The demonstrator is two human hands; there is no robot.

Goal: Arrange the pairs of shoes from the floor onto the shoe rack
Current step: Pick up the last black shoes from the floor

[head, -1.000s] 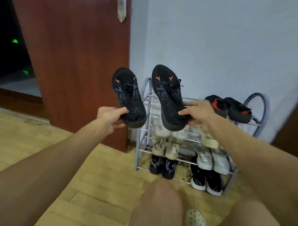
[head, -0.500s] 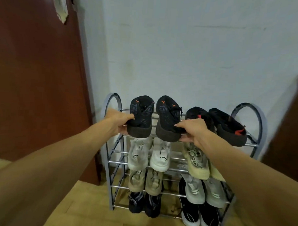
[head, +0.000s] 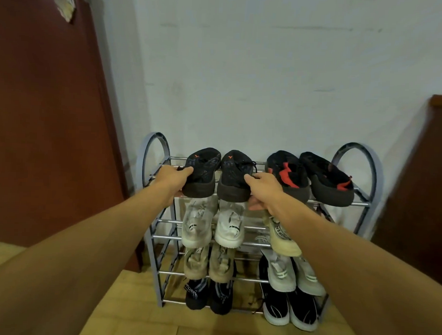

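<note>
Both black shoes now rest on rack; each hand's grip stays closed on one.

The scene is lit dimly and evenly, with no glare seen. The wall is the brightest area; soft shadow is cast behind the rack and beneath its shelves. Straight lines are bowed by wide-angle distortion, and the right edge is smeared by blur.
</note>
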